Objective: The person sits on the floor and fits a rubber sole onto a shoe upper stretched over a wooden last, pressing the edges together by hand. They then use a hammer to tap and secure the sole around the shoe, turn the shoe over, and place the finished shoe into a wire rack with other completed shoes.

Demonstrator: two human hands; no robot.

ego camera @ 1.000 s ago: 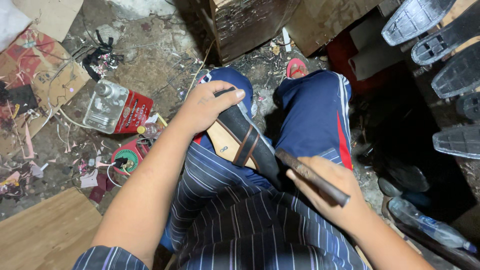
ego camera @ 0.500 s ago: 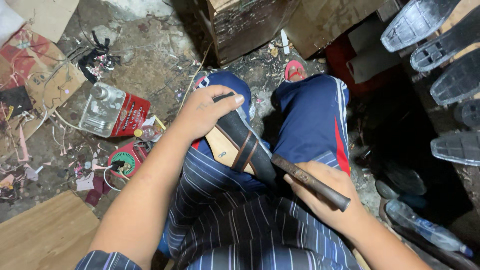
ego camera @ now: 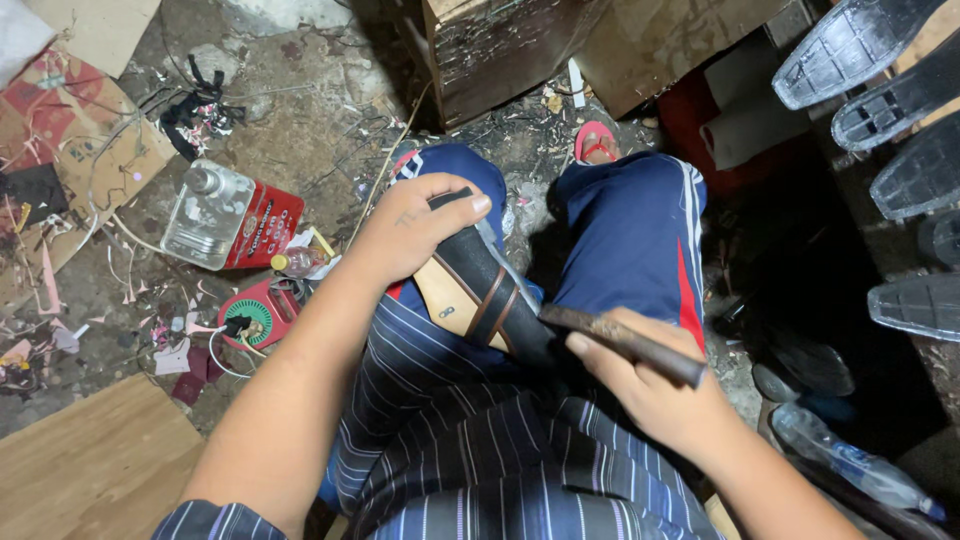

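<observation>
While the left hand [ego camera: 415, 232] stays clamped over the black shoe [ego camera: 490, 290] on the lap, right hand [ego camera: 640, 385] keeps its fingers clenched on the dark rod [ego camera: 620, 343] (barely shifted, so work is mid-step).

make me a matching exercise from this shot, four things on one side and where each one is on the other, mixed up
Things
1 black strapped shoe
2 dark metal rod
3 red tin with clear bottle
4 grey moulded shoe soles

Places
A in the right hand
B upper right edge
C on the lap, under the left hand
D on the floor, left of the knees

Pairs: 1-C, 2-A, 3-D, 4-B
</observation>
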